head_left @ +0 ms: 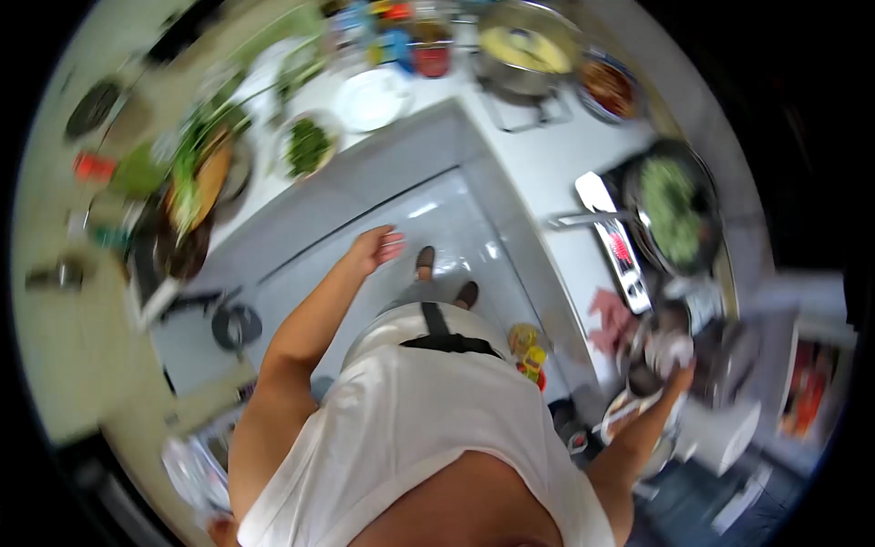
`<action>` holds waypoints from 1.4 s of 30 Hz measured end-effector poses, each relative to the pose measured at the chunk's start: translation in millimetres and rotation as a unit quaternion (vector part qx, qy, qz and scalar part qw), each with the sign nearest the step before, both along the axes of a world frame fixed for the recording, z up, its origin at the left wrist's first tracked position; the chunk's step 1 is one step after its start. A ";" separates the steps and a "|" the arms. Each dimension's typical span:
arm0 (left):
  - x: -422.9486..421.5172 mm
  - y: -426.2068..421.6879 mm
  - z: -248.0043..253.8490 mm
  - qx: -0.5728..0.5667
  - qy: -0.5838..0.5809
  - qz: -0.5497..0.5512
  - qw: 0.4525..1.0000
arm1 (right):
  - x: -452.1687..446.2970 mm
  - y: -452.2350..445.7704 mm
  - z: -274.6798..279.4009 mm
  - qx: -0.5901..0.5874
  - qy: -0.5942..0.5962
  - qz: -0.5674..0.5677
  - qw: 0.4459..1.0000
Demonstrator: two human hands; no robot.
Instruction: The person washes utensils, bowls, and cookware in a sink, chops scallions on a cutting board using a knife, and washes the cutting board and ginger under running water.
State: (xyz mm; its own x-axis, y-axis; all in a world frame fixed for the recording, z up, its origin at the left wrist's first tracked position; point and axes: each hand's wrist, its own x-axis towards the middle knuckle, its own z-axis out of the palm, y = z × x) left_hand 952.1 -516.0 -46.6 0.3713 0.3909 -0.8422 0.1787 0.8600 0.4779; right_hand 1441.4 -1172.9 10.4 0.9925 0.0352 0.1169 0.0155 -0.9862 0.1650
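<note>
"Largest first?"
"Bench (524, 164); pan (682, 153) of green food (670, 208); pale blurred item (668, 350) between pan and right hand (678, 377), apparently touching its fingers, axis unclear."
"Hands?"
"Right nearer, grip indeterminable; left hand (372, 249) well apart, fingers extended, empty."

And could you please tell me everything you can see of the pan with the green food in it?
The pan is round, dark and metal-looking. Its long grey handle points left across the white front strip of a cooker, on which the pan seems to sit level. Pale green food fills most of it, with a dark, blurred patch on the right; I can't tell whether a clear lid covers it. Neither the left hand nor the right hand touches it.
</note>
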 end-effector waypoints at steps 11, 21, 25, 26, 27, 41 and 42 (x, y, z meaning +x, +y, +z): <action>-68.4 -1.5 4.7 0.005 0.018 0.060 0.998 | -18.3 27.5 -14.3 -0.041 0.033 -0.090 0.995; -265.8 36.3 -7.0 0.077 0.038 0.179 0.980 | -76.0 75.4 39.0 0.025 -0.033 -0.154 0.987; -389.9 47.6 -32.8 0.120 0.098 0.262 0.953 | -104.3 105.4 86.8 0.173 -0.130 -0.161 0.963; -419.0 48.1 -38.8 0.132 0.112 0.285 0.943 | -114.8 122.8 93.5 0.228 -0.162 -0.126 0.952; -446.7 47.9 -44.5 0.144 0.127 0.306 0.932 | -128.2 141.4 96.3 0.285 -0.187 -0.066 0.938; -529.7 12.5 66.0 0.218 -0.083 0.242 0.942 | -660.3 652.4 53.5 0.360 0.428 0.544 0.625; -530.9 12.8 78.2 0.216 -0.112 0.236 0.941 | -693.7 673.2 44.5 0.352 0.433 0.577 0.596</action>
State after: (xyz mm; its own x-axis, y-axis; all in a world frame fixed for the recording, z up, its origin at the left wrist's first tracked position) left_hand 421.1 -503.2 31.7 0.2199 0.8450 -0.4875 -0.3214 0.5346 0.7816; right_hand 747.6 -499.7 55.0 0.0537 0.9980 -0.0341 0.5294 -0.0574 -0.8464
